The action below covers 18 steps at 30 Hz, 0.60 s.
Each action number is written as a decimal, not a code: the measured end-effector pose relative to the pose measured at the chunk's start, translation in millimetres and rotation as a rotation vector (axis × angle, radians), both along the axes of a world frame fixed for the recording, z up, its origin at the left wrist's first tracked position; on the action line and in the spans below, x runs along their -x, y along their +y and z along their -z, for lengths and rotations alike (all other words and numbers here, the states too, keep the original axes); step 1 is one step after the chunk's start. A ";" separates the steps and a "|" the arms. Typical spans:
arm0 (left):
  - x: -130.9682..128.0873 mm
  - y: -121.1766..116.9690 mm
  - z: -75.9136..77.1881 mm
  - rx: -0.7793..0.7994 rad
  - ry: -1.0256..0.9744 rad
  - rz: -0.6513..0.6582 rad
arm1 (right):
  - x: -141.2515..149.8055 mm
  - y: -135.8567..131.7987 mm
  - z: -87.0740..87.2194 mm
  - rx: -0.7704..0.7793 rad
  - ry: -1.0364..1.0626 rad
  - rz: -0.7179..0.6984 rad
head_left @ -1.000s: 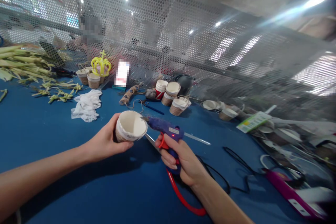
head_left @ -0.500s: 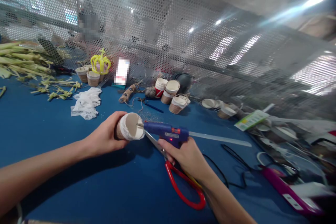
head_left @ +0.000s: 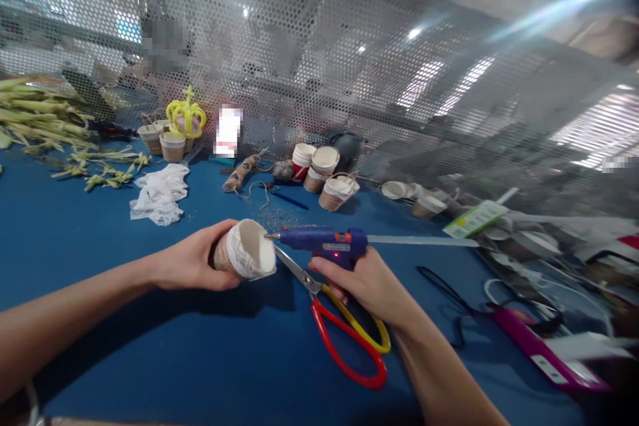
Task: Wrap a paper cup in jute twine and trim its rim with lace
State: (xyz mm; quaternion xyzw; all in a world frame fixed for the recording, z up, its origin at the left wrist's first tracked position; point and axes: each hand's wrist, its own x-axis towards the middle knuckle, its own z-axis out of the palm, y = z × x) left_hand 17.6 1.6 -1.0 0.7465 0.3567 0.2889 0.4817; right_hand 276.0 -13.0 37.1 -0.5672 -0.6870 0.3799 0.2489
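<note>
1. Two bare hands low over the blue table (head_left: pixel 100 346), arms coming in from 7 and 5 o'clock.
2. Left hand (head_left: pixel 192 265) wrapped tight around a paper cup (head_left: pixel 245 249), tipped on its side with the open mouth facing 3 o'clock. Brown string around the cup's body, white stuff around its rim.
3. Right hand (head_left: pixel 367 279) closed around the handle of a blue glue gun (head_left: pixel 324 241), held flat. Metal tip pointing to 9 o'clock, right at the cup's rim; touching or not, cannot tell. Little red light glowing on the gun's side. Clear glue stick (head_left: pixel 419 240) poking out the back toward 3 o'clock.
4. Scissors (head_left: pixel 344 329) lying flat on the table under the gun, with one red handle loop and one yellow, blades pointing up toward the cup.
5. Black cord (head_left: pixel 449 296) curling on the table at 3 o'clock, with a pink flat thing (head_left: pixel 539 349) past it.
6. Farther off at 12 o'clock, a bunch of paper cups (head_left: pixel 324 173) and a roll of brown string (head_left: pixel 239 173).
7. At 10 o'clock, a white crumpled cloth (head_left: pixel 160 193), then green leaf strips (head_left: pixel 44 116) and a yellow crown (head_left: pixel 186 116) on small cups.
8. Last of all, a wall of metal mesh (head_left: pixel 349 46) at the far edge.
</note>
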 end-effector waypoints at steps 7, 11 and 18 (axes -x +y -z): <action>-2.0 -2.4 -2.3 -0.020 -0.007 -0.015 | 2.8 -2.1 -5.2 0.028 -0.050 0.002; -1.2 -2.6 -3.8 -0.035 0.028 0.007 | 4.8 -2.8 -6.8 0.017 0.007 0.012; -0.1 -1.8 -1.6 0.001 0.046 0.011 | -1.2 -2.4 -3.2 0.027 -0.032 0.005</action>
